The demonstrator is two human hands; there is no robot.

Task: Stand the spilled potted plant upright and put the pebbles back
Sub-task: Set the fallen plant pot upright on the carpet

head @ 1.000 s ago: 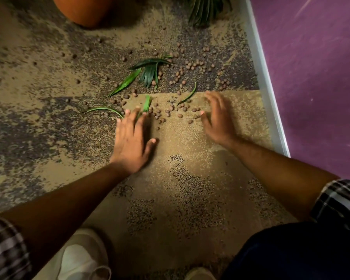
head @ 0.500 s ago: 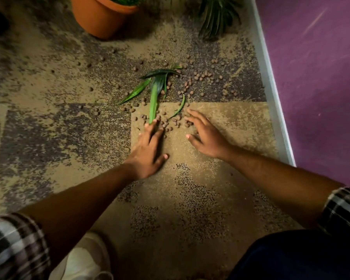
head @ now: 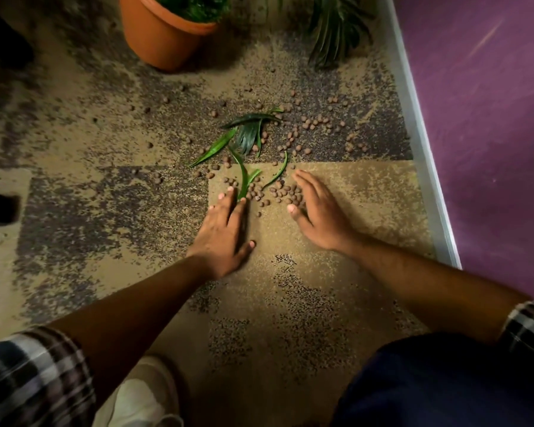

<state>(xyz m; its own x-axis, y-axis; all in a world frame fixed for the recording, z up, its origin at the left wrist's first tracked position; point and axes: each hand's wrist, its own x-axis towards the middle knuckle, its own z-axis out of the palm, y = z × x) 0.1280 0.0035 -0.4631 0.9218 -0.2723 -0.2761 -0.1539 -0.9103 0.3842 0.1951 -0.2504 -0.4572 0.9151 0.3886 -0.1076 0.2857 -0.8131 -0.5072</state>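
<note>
— Brown clay pebbles (head: 282,194) lay in a loose heap on the tan carpet tile (head: 352,211), right between my two hands. Was that what you wanted to know?

— Yes. Which hand was nearer?

— My right hand (head: 316,217) touched the heap's right edge, standing on its side like a wall, fingers straight and together, gripping nothing. My left hand (head: 225,234) lay flat, palm down, fingers spread a little, its tips at the heap's left edge and resting on a fallen green leaf (head: 244,183). It gripped nothing either.

— So the pile ran across, from one hand to the other?

— Roughly, yes, and just ahead of my fingertips. I judged that closing the hands toward each other would bunch it up for scooping.

— And the rest?

— More pebbles were scattered farther off on the dark tile, toward the grey trim (head: 420,143) of the purple floor, well beyond my reach as I crouched.

— The pot?

— An orange pot (head: 158,38) stood upright at the far left, well apart from the heap. Whether that was the spilled one, I could not tell.
</note>
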